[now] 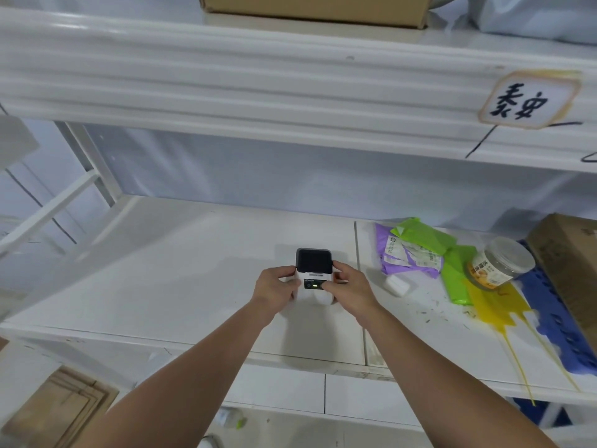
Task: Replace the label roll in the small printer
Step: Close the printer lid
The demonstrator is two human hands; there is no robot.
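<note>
On the middle shelf [181,270] of a white rack stands the small printer [314,275], white-bodied with a dark lid on top, a little right of the shelf's centre and near its front half. Both of the person's hands are on it. The left hand [275,287] curls around the printer's left side, fingers bent against the casing and thumb toward the front. The right hand [347,287] wraps the right side, its fingers folded over the upper edge by the dark lid and its thumb pressed on the front panel beside a small lit green indicator. The lid looks closed, and no label roll shows.

To the right, well apart from the printer, lies a small white block [396,285] on the shelf. Beyond it sit crumpled mailer bags, purple [392,257] and green [452,270], with a yellow bag [497,305] spread in front of them. A clear plastic jar [499,263] with an orange label lies tilted on the bags. A blue plastic sheet [555,334] and a cardboard box [571,260] fill the far right end. Above, the upper shelf's edge carries a handwritten tag [528,100], and another cardboard box [315,8] rests on that shelf.
</note>
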